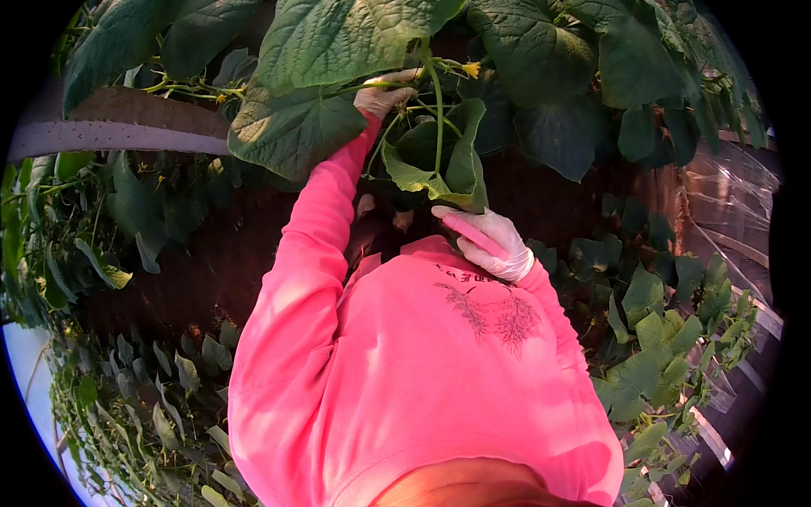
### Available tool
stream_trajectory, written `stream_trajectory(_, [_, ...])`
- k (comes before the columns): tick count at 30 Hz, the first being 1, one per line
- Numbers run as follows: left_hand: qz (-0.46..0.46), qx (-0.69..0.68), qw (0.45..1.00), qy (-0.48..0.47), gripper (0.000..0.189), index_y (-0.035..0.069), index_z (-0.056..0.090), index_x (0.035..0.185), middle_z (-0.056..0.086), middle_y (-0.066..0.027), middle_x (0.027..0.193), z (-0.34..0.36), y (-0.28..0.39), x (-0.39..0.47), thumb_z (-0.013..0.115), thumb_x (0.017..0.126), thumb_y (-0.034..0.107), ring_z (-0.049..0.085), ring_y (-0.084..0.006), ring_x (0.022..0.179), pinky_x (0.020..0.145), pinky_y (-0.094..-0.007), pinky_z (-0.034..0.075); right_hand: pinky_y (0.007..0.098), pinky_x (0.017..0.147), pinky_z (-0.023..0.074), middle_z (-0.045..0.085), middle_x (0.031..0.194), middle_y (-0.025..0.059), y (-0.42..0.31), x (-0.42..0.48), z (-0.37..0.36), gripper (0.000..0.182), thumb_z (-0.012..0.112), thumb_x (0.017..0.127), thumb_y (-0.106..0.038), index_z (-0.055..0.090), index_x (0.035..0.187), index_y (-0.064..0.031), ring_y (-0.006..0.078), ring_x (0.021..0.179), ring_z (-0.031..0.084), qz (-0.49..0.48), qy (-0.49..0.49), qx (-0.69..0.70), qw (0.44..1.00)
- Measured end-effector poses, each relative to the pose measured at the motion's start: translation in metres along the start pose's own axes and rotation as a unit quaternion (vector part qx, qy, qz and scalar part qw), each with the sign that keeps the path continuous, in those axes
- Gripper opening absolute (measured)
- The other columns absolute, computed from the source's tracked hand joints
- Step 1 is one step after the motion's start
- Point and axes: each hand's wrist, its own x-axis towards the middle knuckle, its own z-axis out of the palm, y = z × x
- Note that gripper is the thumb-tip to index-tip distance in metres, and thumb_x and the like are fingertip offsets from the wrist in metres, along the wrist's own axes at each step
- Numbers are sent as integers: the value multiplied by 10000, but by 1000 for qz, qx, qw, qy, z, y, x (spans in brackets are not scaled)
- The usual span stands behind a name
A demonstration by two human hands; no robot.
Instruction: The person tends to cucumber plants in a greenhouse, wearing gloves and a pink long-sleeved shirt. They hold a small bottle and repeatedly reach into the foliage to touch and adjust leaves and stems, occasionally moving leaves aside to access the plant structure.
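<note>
My left hand (pixel 382 96), in a thin whitish glove, reaches in among cucumber vine stems below a large leaf (pixel 355 41). Its fingers point right, towards a green stem (pixel 437 111); leaves and stalks partly cover it, so whether it grips anything is unclear. Close to my chest, my right hand (pixel 497 244), gloved as well, holds a slim pink tool handle (pixel 475 236); the working end cannot be made out. Just above that hand hangs a curled leaf (pixel 466 161), its lower tip close to the glove. A yellow flower (pixel 471 70) is right of the stem.
Leafy vines (pixel 158 374) surround me on both sides. At upper left, a pale beam (pixel 127 136) runs behind the leaves. Clear plastic sheeting (pixel 728 190) stands at right. Dark soil (pixel 209 266) lies between the rows, with my feet (pixel 402 220) below.
</note>
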Motion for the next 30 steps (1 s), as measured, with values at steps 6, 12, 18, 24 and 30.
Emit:
stream_trajectory(6, [16,-73,990,121,167,-22,593,991,669,-132,854,5,-8,-9,637,835,18,663,-203,703,643,-309,565,315,874,472,595,1221,67,2,2,2,469,529,759,-11,570,1222,-80,252,1031,591,-35,-3,-38,999])
stream_trajectory(12, [18,213,962,169,269,37,581,995,657,-61,844,11,-20,-31,715,814,184,606,-108,632,554,-243,500,340,916,462,573,1250,68,9,5,6,496,527,743,2,568,1227,-99,263,1087,568,-67,-13,-11,998])
stream_trajectory(18, [97,-2,967,236,557,108,398,1337,609,-76,1041,54,62,-22,663,846,104,626,-151,701,564,-262,532,427,1023,383,530,1301,69,15,9,14,570,550,728,-35,514,1289,-131,279,1127,546,-129,-45,-49,989])
stream_trajectory(24, [14,17,996,83,495,56,463,1299,632,-128,1053,29,77,-2,655,843,57,654,-194,808,671,-287,569,463,1055,335,500,1338,46,8,10,10,560,547,770,-76,486,1321,-155,251,1163,525,-126,-72,-20,989])
stream_trajectory(30, [14,23,1000,6,522,35,449,1314,584,-147,1160,25,85,-10,641,830,2,619,-213,974,828,-316,538,466,1061,333,501,1335,34,22,5,16,515,550,820,-157,475,1329,-177,244,1171,517,-147,-56,-22,987])
